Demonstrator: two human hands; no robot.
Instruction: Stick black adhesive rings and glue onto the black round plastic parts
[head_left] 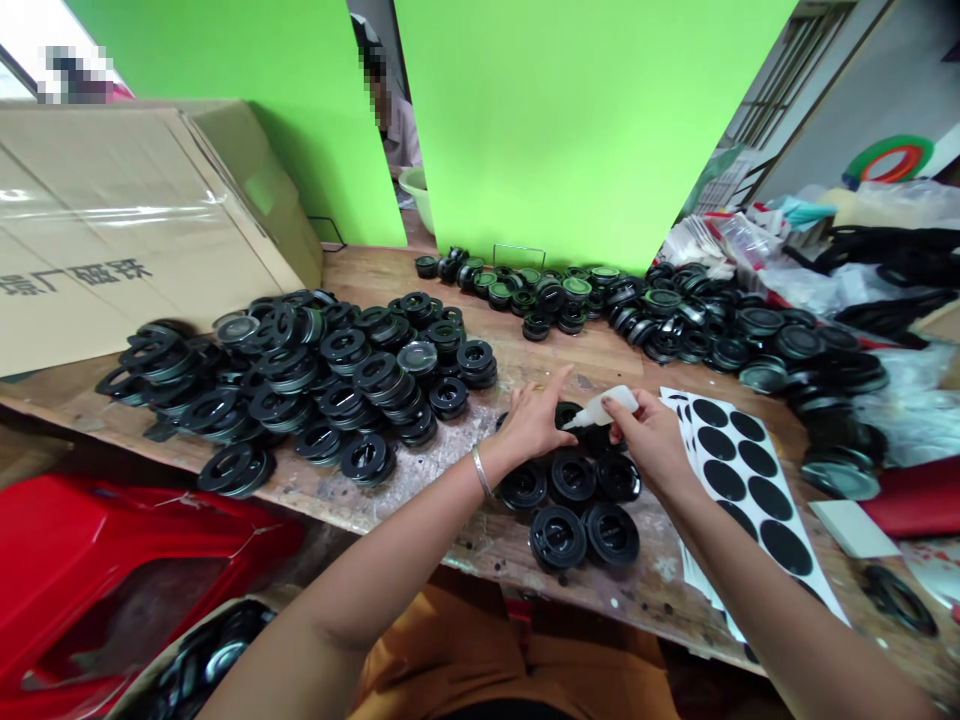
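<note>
– Black round parts sit near the table edge. And the hands?

– Just beyond. The right hand grips a whitish bottle between thumb and fingers.

– Which way does it lie?

– Slantwise, nozzle down and leftward, the tip beside the left hand, over another black part.

– Is that hand gripping?

– Thumb and forefinger are spread; whether it grips, I can't tell.

– Any writing?

– None readable on the bottle. Farther off, past the left heap, a carton bears dark Chinese characters; only "厂" reads clearly.
</note>
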